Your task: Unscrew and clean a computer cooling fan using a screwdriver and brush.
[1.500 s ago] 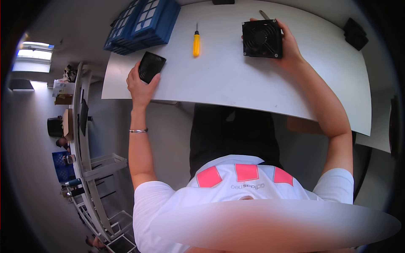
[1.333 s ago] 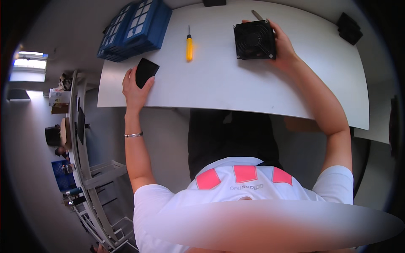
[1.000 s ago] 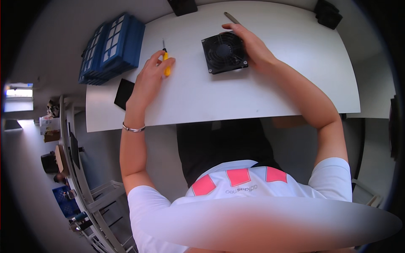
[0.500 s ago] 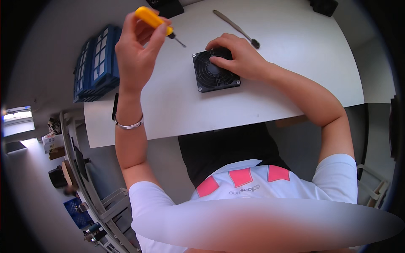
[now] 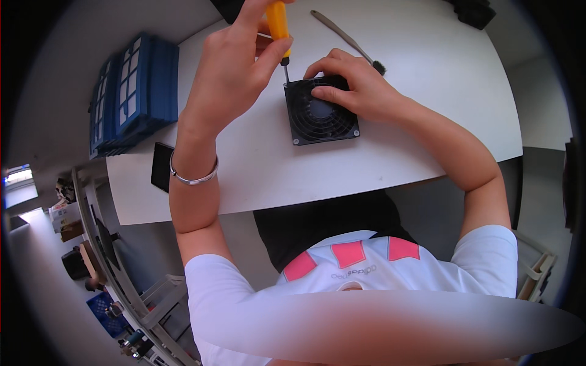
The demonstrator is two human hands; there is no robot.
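My left hand [image 5: 235, 76] grips a yellow-handled screwdriver [image 5: 278, 21] upright, its thin shaft pointing down at the upper-left corner of a square black fan [image 5: 314, 122] with a round wire-like guard and corner screws. My right hand [image 5: 366, 85] holds the fan against the white table [image 5: 421, 55], thumb over the guard and fingers along the far edge. A long-handled brush [image 5: 339, 33] with dark bristles lies just beyond the fan. A thin black rectangular piece [image 5: 160, 165] rests left of my left wrist.
Blue stacked bins [image 5: 131, 91] with white panels stand at the table's left. Black objects [image 5: 470, 12] sit at the back edge. Shelving [image 5: 110, 244] with boxes and a blue crate [image 5: 104, 314] runs along the left, where part of another person seems visible.
My left hand let go of the black piece, picked up the screwdriver and brought it to the fan's corner. My right hand set the fan down nearer the middle and shifted its grip.
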